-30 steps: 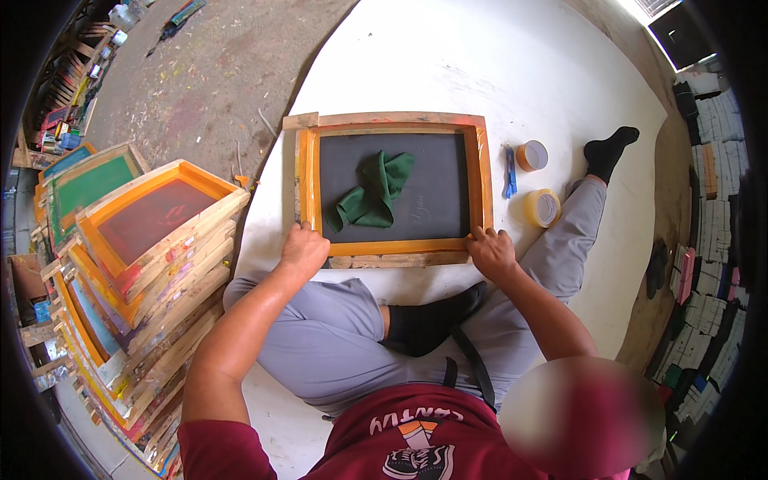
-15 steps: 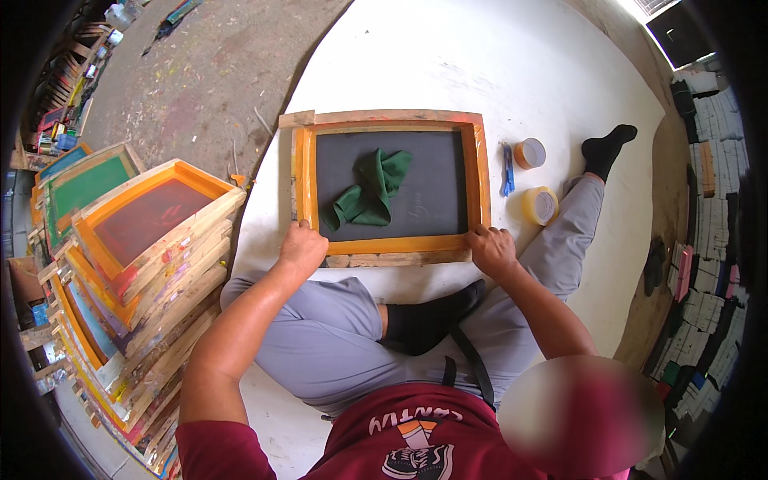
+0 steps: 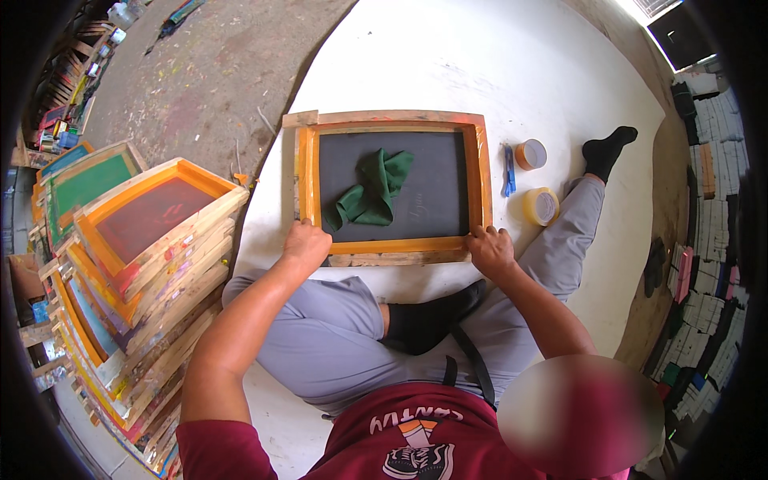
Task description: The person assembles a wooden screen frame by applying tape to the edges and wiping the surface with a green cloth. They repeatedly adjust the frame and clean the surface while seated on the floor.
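Note:
A wooden screen printing frame [image 3: 400, 245] with a dark mesh lies in front of me, its inner edges covered in orange-brown tape. My left hand [image 3: 306, 242] is closed round its near left corner. At the near right corner my right hand [image 3: 491, 246] grips the same frame, fingers curled over the edge. A crumpled dark green cloth [image 3: 374, 190] rests on the mesh, left of its middle. Faint pale lettering shows on the mesh beside the cloth. Neither hand touches the cloth.
Right of the frame lie a blue cutter knife [image 3: 510, 170], a tape roll [image 3: 530, 154] and a clear yellowish tape roll [image 3: 542, 206] on the white sheet [image 3: 480, 64]. A tall stack of screen frames [image 3: 164, 216] stands at left. My outstretched leg [image 3: 572, 232] borders the right side.
Almost nothing differs. The frame and everything around it sit very slightly further right in the picture, and both hands keep their hold on the corners.

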A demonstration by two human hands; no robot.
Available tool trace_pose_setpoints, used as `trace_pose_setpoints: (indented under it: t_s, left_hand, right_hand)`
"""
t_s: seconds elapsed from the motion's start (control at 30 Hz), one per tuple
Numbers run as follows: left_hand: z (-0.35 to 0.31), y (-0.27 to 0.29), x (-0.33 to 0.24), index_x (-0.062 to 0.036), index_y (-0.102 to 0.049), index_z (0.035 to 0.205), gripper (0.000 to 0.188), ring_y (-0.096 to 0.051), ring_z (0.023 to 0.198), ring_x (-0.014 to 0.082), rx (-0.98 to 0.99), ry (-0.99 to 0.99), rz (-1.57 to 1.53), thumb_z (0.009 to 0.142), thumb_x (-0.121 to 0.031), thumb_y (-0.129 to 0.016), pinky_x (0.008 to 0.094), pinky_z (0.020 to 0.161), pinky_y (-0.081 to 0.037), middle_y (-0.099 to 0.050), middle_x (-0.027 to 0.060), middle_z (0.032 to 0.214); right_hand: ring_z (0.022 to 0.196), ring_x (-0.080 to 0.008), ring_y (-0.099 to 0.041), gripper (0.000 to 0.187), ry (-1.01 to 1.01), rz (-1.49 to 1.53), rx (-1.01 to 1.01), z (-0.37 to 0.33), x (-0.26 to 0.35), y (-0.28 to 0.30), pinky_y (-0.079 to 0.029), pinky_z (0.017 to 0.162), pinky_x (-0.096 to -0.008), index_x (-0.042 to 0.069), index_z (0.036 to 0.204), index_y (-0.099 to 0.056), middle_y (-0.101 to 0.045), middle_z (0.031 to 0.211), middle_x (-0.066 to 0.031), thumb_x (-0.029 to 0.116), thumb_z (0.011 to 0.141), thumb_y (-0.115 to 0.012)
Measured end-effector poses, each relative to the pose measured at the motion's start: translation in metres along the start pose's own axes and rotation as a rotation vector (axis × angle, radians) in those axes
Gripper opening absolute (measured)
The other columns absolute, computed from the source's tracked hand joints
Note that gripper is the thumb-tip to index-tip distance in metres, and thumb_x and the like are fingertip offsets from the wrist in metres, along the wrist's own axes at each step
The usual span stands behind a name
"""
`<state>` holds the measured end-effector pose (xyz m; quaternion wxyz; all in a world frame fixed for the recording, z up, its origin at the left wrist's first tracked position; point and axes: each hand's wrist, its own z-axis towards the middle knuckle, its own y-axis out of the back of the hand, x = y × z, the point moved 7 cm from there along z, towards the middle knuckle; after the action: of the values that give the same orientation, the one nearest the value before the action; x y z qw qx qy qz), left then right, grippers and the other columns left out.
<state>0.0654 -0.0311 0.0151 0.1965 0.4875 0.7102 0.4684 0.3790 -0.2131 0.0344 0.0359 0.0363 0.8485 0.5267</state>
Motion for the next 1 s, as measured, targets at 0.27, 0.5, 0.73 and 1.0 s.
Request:
trace_pose_setpoints:
  t_s: [0.27, 0.5, 0.73, 1.0]
  left_hand:
    - [0.001, 0.004, -0.004, -0.0105, -0.083, 0.086, 0.015, -0.071, 0.097, 0.0266, 0.061, 0.009, 0.011, 0.086, -0.016, -0.068, 0.0386, 0.078, -0.051, -0.079, 0.0095, 0.088]
    - [0.003, 0.002, -0.007, -0.0107, -0.083, 0.090, 0.016, -0.070, 0.101, 0.0268, 0.107, 0.012, -0.003, 0.088, -0.015, -0.068, 0.0384, 0.081, -0.051, -0.079, 0.0081, 0.093]
    - [0.006, -0.001, -0.009, -0.0148, -0.084, 0.094, 0.015, -0.072, 0.103, 0.0264, 0.124, -0.009, 0.054, 0.090, -0.017, -0.069, 0.0386, 0.077, -0.054, -0.081, 0.0057, 0.094]
    - [0.005, 0.002, -0.009, -0.0107, -0.083, 0.093, 0.015, -0.071, 0.103, 0.0274, 0.132, -0.002, 0.012, 0.089, -0.014, -0.069, 0.0388, 0.080, -0.054, -0.079, 0.0087, 0.095]
  right_hand:
    - [0.113, -0.0265, -0.067, 0.021, -0.007, -0.078, 0.078, 0.003, 0.003, -0.005, -0.053, 0.085, -0.0448, 0.013, 0.105, -0.079, -0.070, 0.114, -0.0080, 0.018, 0.094, -0.062]
    - [0.109, -0.0272, -0.069, 0.017, -0.026, -0.099, 0.048, 0.006, 0.004, -0.006, -0.053, 0.084, -0.0454, 0.014, 0.094, -0.079, -0.071, 0.107, -0.0072, 0.016, 0.091, -0.063]
    - [0.109, -0.0267, -0.069, 0.018, -0.026, -0.095, 0.087, 0.006, 0.006, -0.001, -0.053, 0.085, -0.0453, 0.014, 0.094, -0.080, -0.071, 0.108, -0.0075, 0.016, 0.092, -0.062]
    - [0.113, -0.0252, -0.068, 0.027, -0.046, -0.136, 0.152, 0.011, 0.004, -0.008, -0.052, 0.085, -0.0430, 0.017, 0.103, -0.082, -0.072, 0.110, -0.0058, 0.036, 0.098, -0.063]
